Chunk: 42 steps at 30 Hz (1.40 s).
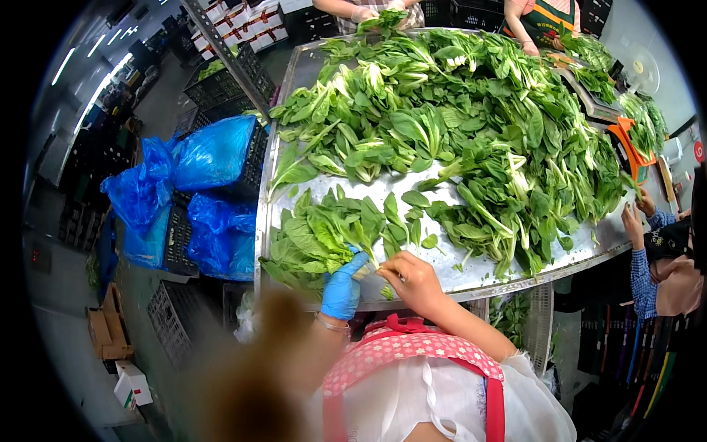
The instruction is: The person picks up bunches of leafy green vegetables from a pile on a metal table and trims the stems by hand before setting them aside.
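Got bunch [313, 230] at near left of table [368, 190], in left hand [342, 287]: gloved fingers curled round its lower part, partly hidden by leaf. With right hand [412, 278] (bare, no glove), pinching stem [373, 257] at pale end, thumb to forefinger; too small to tell exact hold btwn tips. Prob v light, floppy in leaf, crisper at stem; easily torn or bruised, maybe a bit slick if wet. Best held low, round thick pale stems, w/ soft grip, not by leaf blades.

Shiny metal on top, w/ raised edge; heaped w/ loose greens [471, 110] across far side & right, scraps [429, 241] strewn nr bunch. To left, black crates [178, 239] under crumpled blue bags [213, 151]; near left, cardboard box [109, 324] & white box [132, 383]. Far left, stacked cartons [239, 26] & strip lights [63, 66]. Along far edge, two co-workers; at right, another, in checked sleeves [642, 272], hands up by heap. Far right, white fan [641, 74] & metal scale [600, 110], by look of it
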### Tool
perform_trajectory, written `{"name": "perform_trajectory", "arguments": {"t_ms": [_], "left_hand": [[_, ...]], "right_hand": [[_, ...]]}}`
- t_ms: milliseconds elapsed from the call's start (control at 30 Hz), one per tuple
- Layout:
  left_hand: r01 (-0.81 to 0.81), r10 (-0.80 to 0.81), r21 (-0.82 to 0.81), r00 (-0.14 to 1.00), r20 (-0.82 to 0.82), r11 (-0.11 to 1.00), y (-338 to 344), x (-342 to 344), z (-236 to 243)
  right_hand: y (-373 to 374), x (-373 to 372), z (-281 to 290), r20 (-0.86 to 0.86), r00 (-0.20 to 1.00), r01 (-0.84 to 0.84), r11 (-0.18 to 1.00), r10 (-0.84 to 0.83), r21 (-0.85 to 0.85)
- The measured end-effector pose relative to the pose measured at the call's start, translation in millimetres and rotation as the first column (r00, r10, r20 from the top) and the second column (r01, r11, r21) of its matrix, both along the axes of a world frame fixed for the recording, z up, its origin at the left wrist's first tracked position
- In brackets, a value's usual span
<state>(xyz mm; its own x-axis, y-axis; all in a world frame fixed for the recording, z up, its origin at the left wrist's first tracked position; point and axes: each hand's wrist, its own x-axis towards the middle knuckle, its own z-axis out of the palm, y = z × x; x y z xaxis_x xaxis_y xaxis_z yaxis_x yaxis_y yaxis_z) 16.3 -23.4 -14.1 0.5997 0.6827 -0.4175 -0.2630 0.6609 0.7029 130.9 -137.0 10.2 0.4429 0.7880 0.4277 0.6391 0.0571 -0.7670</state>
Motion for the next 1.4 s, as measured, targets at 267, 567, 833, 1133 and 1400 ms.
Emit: {"name": "perform_trajectory", "arguments": {"t_ms": [267,567,833,1133,1400], "left_hand": [[0.018,-0.005,0.215,0.998,-0.059,0.976,32,4,2],[0.37,-0.313,0.585,0.928,-0.201,0.722,19,27,17],[0.442,-0.535,0.598,0.845,-0.026,0.669,-55,87,9],[0.727,-0.686,0.583,0.631,-0.362,0.361,-144,156,57],[0.748,-0.659,0.645,0.566,-0.496,0.156,-209,209,114]], "right_hand": [[-11,-6,-1,0.069,0.996,0.065,0.966,-0.05,-0.25],[-23,11,23,0.053,0.971,0.24,0.961,-0.235,-0.134],[-65,42,27,-0.298,0.954,-0.006,0.996,-0.021,-0.088],[-152,118,12,-0.582,0.812,0.172,0.971,-0.043,0.168],[-273,212,32,-0.623,0.641,0.511,0.855,-0.45,-0.092]]}}
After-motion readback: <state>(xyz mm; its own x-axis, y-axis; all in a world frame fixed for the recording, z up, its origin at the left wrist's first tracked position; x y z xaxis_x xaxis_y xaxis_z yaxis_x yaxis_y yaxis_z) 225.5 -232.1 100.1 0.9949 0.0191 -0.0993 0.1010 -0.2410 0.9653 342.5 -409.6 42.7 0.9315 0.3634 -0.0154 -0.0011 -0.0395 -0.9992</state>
